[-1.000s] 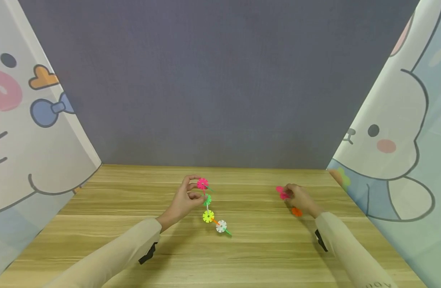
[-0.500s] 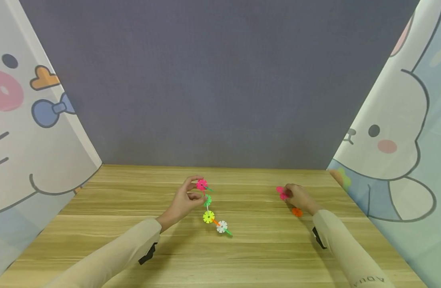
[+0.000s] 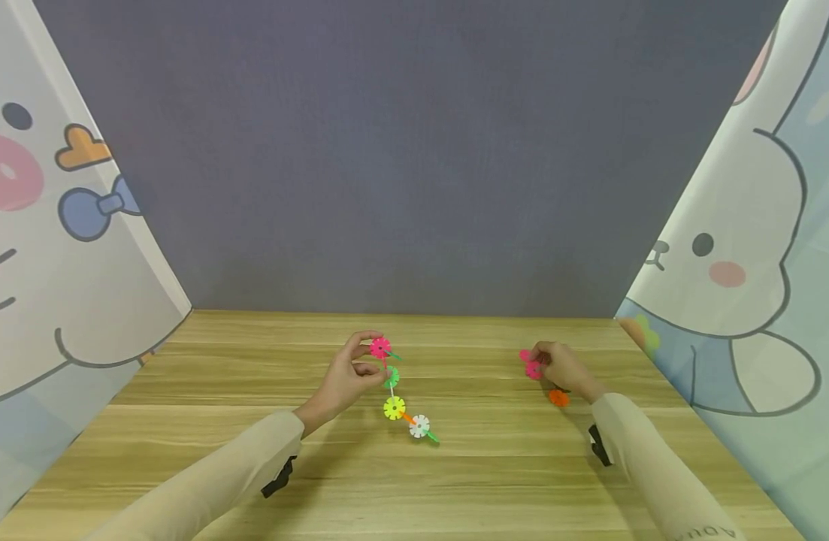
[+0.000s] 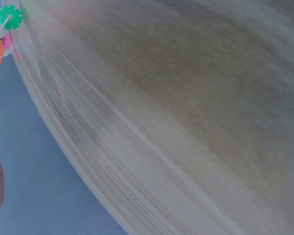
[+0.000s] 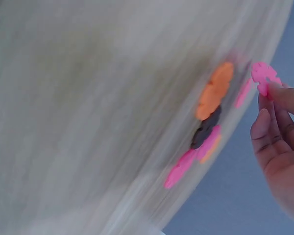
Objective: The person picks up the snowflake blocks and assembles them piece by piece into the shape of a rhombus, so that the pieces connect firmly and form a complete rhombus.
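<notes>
My left hand (image 3: 346,379) holds a chain of interlocking notched plastic discs, thumb and fingers at its upper end. The chain has a pink disc (image 3: 380,348) at the top, a green disc (image 3: 393,377), a yellow disc (image 3: 394,408) and a white disc (image 3: 419,426), with discs seen edge-on joining them. My right hand (image 3: 564,370) pinches a loose pink disc (image 5: 263,74) between thumb and fingers. Below it on the table lie an orange disc (image 5: 215,91), a black disc (image 5: 206,128) and another pink disc (image 5: 180,169). In the left wrist view, only part of the chain shows.
The wooden table (image 3: 468,481) stretches under both hands. Behind it rises a dark grey panel (image 3: 400,165). Cartoon-printed side panels stand at the left (image 3: 35,300) and right (image 3: 739,315).
My right hand has shifted slightly, and the pink disc in its fingers shows more fully now. The chain in my left hand has moved a little to the right; the grip is the same.
</notes>
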Tool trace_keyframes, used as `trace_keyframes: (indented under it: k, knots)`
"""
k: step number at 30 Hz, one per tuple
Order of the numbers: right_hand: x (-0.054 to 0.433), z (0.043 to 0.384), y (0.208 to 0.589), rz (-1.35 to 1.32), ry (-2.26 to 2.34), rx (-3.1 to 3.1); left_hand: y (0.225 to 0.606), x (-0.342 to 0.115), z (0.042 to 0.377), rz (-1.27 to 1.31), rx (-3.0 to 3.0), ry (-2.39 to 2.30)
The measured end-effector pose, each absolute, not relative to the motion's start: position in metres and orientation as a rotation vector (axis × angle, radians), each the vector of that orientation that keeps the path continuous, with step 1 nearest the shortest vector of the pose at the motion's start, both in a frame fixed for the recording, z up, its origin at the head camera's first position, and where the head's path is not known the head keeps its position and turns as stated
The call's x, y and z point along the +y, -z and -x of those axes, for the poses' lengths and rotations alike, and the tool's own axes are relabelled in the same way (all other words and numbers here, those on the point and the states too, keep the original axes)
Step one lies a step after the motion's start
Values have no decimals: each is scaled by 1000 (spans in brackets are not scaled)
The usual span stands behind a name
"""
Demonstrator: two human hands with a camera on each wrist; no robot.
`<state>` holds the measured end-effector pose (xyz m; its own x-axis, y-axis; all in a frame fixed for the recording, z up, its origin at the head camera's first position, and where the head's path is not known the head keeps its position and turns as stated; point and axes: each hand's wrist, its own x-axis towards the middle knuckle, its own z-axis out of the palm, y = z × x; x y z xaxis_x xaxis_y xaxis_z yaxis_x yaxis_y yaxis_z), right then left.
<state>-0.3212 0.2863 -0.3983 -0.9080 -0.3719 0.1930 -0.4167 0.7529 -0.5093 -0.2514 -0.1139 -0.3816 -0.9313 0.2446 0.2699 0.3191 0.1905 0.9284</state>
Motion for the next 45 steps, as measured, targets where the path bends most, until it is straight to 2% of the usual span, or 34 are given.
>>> trace_keyframes:
  k: [13,24,34,45]
  knots:
    - [263,301,387,-609,-1143,-2757,358,-109,233,571,-2376,1880]
    - [219,286,379,-591,-1512,-2733,372,-108,245,569,-2367,1891]
    - [174,279,376,-751,-1595,-2703,382,-109,252,596,-2372,1857]
    - [135,277,365,-865,-1682,-2623,358,-103,234,575,-2396,1905]
